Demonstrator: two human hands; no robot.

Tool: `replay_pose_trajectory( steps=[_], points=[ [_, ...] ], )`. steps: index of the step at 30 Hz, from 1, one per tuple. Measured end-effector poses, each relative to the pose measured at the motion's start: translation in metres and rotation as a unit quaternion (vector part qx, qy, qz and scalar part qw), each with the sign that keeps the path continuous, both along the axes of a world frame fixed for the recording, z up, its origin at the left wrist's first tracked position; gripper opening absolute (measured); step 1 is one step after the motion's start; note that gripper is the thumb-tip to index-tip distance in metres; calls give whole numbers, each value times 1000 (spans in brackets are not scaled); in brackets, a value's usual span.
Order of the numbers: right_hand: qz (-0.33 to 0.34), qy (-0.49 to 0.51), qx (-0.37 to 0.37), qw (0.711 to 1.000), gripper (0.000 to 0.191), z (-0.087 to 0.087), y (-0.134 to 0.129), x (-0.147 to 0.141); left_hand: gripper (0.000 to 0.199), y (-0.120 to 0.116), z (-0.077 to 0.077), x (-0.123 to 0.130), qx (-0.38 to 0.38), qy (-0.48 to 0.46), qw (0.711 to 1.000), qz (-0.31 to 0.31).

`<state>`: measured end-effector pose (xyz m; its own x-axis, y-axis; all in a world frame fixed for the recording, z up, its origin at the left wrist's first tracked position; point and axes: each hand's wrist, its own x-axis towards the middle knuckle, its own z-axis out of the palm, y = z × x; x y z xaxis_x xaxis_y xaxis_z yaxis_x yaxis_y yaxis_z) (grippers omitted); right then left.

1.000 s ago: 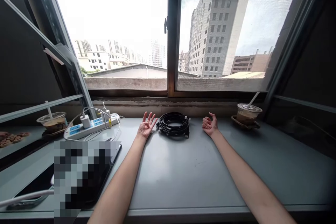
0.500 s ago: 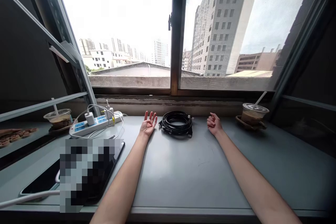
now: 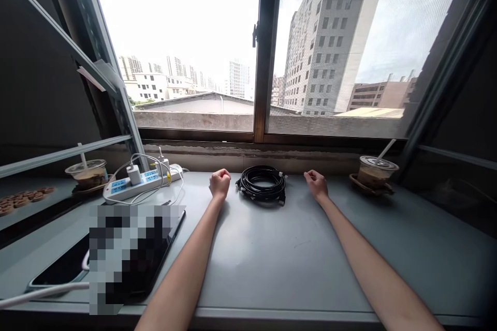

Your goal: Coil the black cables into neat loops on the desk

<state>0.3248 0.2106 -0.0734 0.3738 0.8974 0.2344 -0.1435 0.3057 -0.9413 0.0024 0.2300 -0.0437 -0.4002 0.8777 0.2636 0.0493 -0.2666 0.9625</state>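
Observation:
A coil of black cable (image 3: 262, 184) with several connectors lies on the grey tabletop between my hands. To its left my left hand (image 3: 220, 184) rests as a closed fist, apart from the coil, with nothing visible in it. On the other side, my right hand (image 3: 316, 186) is closed too, its curled fingers pressed together and pointing toward the cable without touching it. I see no object in its grasp. Both forearms lie over the table (image 3: 264, 264).
At left are a white power strip (image 3: 144, 181) with plugged-in chargers, a drink cup (image 3: 88, 173), and a partly pixelated dark device (image 3: 163, 253) beside a phone (image 3: 58, 269). Another cup (image 3: 375, 171) stands at right on a brown holder. A window (image 3: 186, 20) spans the back.
My left hand has gone from open, palm up with fingers apart, to a fist. My right hand has turned slightly, its fingers now pointing further left. The cable coil has not moved.

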Motion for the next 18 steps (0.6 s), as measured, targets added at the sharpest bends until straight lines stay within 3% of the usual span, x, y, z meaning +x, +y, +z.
replay_pose_trajectory(
  steps=[3,8,13,18],
  points=[
    [-99,-194,-22,976,24,0,-4,-14,24,-5,-1,1,-15,76,997,13],
    [-203,-423,-37,882,29,2,-9,-25,21,-8,0,6,-18,120,992,43],
    [-224,-537,-66,810,33,2,-10,-24,21,-7,-5,6,-6,105,993,46],
    [-222,-586,-91,774,24,0,-8,-21,16,-2,-9,6,27,78,996,36]
  ],
)
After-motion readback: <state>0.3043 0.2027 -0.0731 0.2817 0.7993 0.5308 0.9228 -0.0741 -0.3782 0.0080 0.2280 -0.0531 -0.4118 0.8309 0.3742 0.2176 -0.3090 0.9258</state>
